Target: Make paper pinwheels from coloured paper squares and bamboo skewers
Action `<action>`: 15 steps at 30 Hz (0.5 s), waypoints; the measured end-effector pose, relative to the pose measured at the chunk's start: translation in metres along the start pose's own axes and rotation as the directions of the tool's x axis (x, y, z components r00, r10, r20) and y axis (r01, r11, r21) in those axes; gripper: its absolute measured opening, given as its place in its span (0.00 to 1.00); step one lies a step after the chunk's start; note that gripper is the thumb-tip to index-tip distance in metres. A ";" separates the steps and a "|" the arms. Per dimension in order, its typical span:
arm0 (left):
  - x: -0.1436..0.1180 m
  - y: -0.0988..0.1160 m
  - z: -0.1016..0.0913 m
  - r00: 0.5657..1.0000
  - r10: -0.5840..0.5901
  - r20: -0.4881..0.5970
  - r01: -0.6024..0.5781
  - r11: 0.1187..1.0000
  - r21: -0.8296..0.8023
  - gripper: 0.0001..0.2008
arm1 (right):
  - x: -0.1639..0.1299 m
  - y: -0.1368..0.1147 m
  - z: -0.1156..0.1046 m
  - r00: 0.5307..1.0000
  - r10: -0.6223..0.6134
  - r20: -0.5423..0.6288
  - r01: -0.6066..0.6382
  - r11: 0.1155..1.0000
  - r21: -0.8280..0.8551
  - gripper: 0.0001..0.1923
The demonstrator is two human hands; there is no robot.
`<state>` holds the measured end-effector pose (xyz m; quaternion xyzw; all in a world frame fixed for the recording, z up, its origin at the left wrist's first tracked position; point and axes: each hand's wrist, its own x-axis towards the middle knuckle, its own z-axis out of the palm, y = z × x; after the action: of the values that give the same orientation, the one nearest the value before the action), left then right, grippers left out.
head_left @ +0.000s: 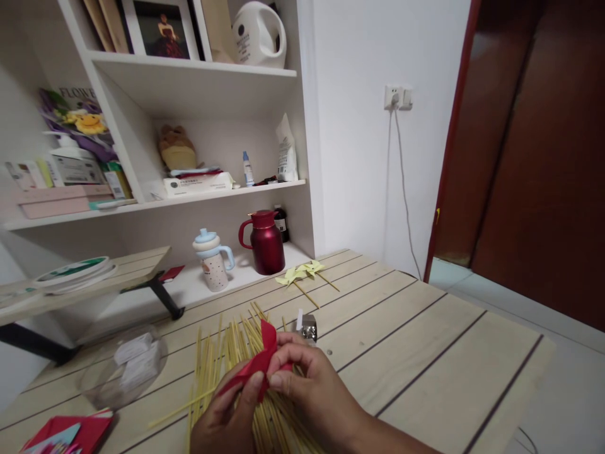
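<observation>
A folded piece of red paper is pinched between the fingers of both hands low in the middle of the view. My left hand grips its lower edge from the left. My right hand holds its right side with thumb and fingertips. Under the hands lies a loose pile of several thin bamboo sticks on the wooden table. Two yellow paper pinwheels on sticks lie further back on the table.
A small metal object sits just behind the hands. A clear plastic container lies at left, red paper sheets at the bottom left corner. A red jug and a cup stand on the low shelf behind.
</observation>
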<state>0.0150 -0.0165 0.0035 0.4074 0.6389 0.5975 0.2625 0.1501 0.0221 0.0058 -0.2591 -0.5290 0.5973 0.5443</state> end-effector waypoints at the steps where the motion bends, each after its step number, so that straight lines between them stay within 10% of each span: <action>1: 0.002 0.001 -0.001 1.000 0.002 0.021 -0.002 1.000 -0.001 0.08 | 0.001 0.002 0.000 1.000 0.018 -0.008 -0.018 0.999 0.032 0.03; 15: 0.005 -0.006 -0.005 0.994 -0.074 0.084 0.074 0.997 0.012 0.10 | 0.001 0.005 -0.001 0.999 0.045 0.003 -0.045 0.986 0.159 0.04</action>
<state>0.0069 -0.0143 -0.0013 0.4094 0.6444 0.5669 0.3096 0.1491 0.0240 0.0010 -0.2268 -0.4736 0.6498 0.5496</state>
